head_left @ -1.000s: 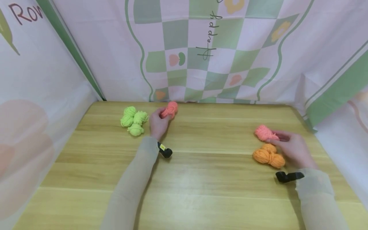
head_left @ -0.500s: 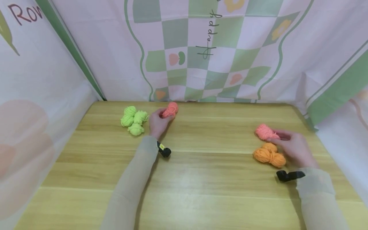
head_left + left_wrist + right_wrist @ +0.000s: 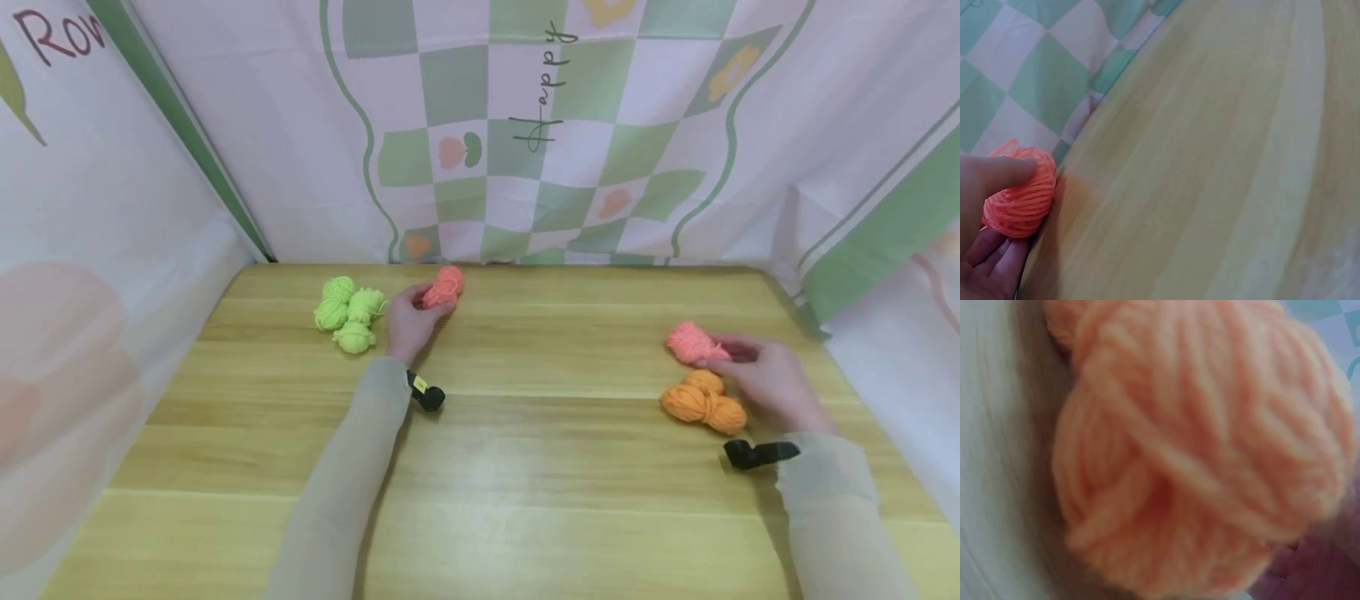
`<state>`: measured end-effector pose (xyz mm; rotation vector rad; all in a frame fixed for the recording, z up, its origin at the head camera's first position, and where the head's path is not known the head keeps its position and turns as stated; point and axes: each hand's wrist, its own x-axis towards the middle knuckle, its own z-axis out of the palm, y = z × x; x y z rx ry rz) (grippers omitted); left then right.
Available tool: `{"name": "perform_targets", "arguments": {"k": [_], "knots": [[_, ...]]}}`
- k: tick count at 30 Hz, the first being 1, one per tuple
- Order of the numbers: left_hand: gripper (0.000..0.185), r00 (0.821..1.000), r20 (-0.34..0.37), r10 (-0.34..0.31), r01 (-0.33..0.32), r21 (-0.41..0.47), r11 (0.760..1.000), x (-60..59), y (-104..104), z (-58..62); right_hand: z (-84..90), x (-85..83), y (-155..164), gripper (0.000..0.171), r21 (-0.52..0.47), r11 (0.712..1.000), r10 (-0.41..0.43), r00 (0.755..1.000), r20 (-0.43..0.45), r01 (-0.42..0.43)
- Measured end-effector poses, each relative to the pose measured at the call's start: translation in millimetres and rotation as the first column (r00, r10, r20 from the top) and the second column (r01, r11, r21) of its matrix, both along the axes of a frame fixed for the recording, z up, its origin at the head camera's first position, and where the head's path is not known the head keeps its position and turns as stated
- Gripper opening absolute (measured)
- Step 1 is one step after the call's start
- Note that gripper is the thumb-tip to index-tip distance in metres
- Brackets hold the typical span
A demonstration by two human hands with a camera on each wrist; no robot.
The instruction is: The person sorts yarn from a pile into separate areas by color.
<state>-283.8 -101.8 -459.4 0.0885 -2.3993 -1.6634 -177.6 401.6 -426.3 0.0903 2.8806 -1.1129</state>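
Observation:
At the back left of the table, my left hand [image 3: 412, 325] pinches a coral yarn ball [image 3: 444, 287] between thumb and fingers. In the left wrist view the thumb lies over the wound strands of this yarn ball [image 3: 1021, 199], with fingers below it. Over on the right, my right hand [image 3: 772, 379] grips the near end of a pink yarn ball [image 3: 692, 342]. Just in front of that lie orange yarn balls [image 3: 703, 402] close together. Orange yarn [image 3: 1204, 450] fills most of the right wrist view, blurred, and hides nearly all of the right hand there.
Several lime green yarn balls [image 3: 351, 315] sit clustered left of my left hand. The wooden table [image 3: 525, 467] ends at a hanging checked cloth [image 3: 517, 192] behind, with white cloth sides left and right. Black wrist cameras [image 3: 757, 454] stick out from both sleeves.
The coral yarn ball in my left hand has turned slightly. Both hands keep their holds, and the right hand stays almost in place.

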Motion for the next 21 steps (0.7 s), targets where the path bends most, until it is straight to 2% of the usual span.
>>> {"name": "perform_targets", "arguments": {"k": [6, 11, 21], "knots": [[0.051, 1.0, 0.005, 0.003, -0.003, 0.0, 1.0, 1.4, 0.3, 1.5, 2.1, 1.6, 1.7, 0.068, -0.022, 0.999, 0.036, 0.999, -0.019, -0.036], [0.05, 1.0, 0.006, 0.007, -0.007, -0.004, 1.0, 1.9, 0.3, 1.1, 3.2, 2.8, 2.3, 0.066, -0.008, 1.0, 0.028, 0.999, -0.026, -0.028], [0.051, 1.0, 0.005, 0.015, -0.015, -0.01, 1.0, 0.9, 0.6, 0.0, 7.3, 5.7, 5.9, 0.074, 0.024, 1.0, 0.003, 1.0, 0.0, -0.003]]}}
